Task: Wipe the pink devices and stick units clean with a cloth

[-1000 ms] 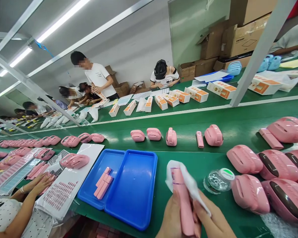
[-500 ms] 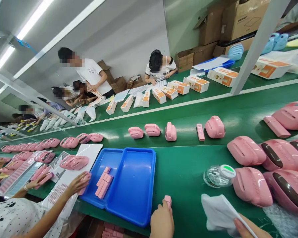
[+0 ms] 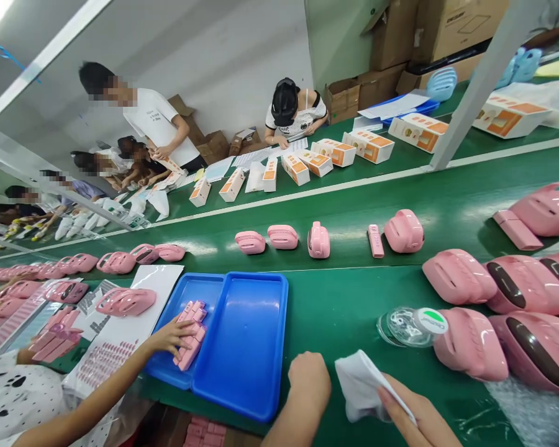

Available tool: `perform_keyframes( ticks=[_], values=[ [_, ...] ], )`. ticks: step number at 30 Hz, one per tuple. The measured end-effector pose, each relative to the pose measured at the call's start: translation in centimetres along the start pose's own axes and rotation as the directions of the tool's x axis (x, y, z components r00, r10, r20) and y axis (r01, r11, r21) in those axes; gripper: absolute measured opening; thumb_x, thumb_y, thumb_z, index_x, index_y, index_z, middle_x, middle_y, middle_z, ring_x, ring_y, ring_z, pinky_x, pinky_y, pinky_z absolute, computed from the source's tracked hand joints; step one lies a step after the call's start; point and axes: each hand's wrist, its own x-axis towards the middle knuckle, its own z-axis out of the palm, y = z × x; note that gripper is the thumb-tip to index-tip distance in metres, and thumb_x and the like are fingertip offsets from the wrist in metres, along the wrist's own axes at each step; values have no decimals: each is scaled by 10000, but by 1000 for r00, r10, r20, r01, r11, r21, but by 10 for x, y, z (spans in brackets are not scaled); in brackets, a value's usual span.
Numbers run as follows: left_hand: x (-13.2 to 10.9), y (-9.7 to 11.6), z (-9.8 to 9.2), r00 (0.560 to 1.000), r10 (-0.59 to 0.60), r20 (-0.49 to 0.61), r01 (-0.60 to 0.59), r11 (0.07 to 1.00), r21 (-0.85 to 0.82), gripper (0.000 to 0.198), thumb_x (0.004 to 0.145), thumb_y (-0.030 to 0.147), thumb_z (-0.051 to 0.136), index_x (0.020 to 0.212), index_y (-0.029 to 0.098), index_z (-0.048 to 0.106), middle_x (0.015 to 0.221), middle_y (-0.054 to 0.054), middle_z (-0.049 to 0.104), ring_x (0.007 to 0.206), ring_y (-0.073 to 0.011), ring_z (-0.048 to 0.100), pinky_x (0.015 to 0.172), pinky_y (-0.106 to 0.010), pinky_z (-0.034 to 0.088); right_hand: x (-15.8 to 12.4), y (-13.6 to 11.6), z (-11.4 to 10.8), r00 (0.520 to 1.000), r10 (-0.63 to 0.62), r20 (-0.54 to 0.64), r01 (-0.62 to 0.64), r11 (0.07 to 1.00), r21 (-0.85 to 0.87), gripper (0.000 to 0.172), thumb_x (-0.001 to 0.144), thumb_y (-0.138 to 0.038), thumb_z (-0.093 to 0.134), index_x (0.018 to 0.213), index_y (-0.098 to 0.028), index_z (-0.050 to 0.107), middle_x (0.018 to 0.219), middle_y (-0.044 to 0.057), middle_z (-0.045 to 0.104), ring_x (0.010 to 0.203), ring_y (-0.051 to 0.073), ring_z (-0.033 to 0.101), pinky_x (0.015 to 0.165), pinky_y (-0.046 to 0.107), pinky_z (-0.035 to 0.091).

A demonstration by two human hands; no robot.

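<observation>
My left hand (image 3: 309, 380) is closed in a fist over the green table, just right of the blue trays. The small pink block it gripped a moment ago is hidden behind the curled fingers. My right hand (image 3: 412, 406) pinches a white cloth (image 3: 359, 380) between thumb and fingers, close to the left fist but apart from it. Behind the cloth, a clear bottle with a white and green label (image 3: 412, 327) lies or leans against a pink rounded shell (image 3: 468, 343).
Two blue trays (image 3: 240, 347) overlap on my left. A co-worker's hand (image 3: 177, 337) touches pink blocks (image 3: 193, 338) in the left one. More pink shells (image 3: 526, 288) crowd the right side. Pink units stand along the belt (image 3: 209, 251). A metal post (image 3: 470, 87) rises at the right.
My left fist has turned and the pink block has gone from sight. My right hand has brought the cloth left, nearer the fist. The co-worker's hand has moved right into the left tray.
</observation>
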Motion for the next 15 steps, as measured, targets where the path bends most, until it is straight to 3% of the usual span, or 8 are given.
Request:
perform_keyframes(
  ticks=[5,7,8,9,11,13,15],
  values=[
    [12,-13,-14,1000,-12,27,15,996,-90,250,848,355,545,977,151,612,1009,-64,646,947,-187,610,835,-399,496,40,-14,11,1000,-21,-2,21,1000,10,472,905,-511,345,1086,-192,642,978,63,681,796,202,629,715,242,508],
    [3,-33,-25,1000,-12,24,15,990,-142,256,851,359,540,986,151,603,982,-55,642,896,-174,617,796,-376,508,65,-15,18,998,-39,-50,37,999,-26,491,900,-528,343,1011,-165,655,838,60,679,686,194,606,683,267,509],
    [-5,-54,-34,1000,-10,10,11,985,-171,260,855,367,532,996,159,599,981,-53,638,884,-170,616,785,-366,508,80,-16,22,995,-57,-80,54,998,-38,505,902,-533,330,995,-154,652,804,61,671,688,200,603,691,284,509],
    [-15,-84,-48,1000,3,-21,-7,979,-204,286,859,378,521,1037,162,583,1007,-57,632,892,-172,612,788,-370,506,97,-17,27,991,-79,-108,74,996,-47,513,909,-528,312,1007,-145,640,819,68,667,735,212,608,724,305,506],
    [-34,-165,-82,993,7,-119,-37,967,-252,282,855,444,497,1043,258,594,1150,-66,598,1062,-191,557,914,-385,440,137,-23,37,974,-129,-189,116,990,-78,479,934,-480,296,1091,-135,589,996,97,647,928,232,592,852,370,466],
    [-46,-261,-116,977,-5,-212,-57,957,-283,473,851,565,379,1036,197,613,1188,-110,593,1226,-280,450,1051,-552,248,182,-30,46,948,-182,-261,153,980,-130,373,943,-403,364,1148,-148,544,1232,110,540,1155,240,480,982,455,364],
    [-45,-345,-135,974,10,-227,-82,947,-311,680,805,683,157,867,259,685,1106,-106,649,1277,-343,384,1079,-551,142,228,-39,52,932,-223,-285,171,966,-194,288,919,-349,463,1122,-167,558,1342,96,445,1244,253,389,1017,503,311]
  ],
)
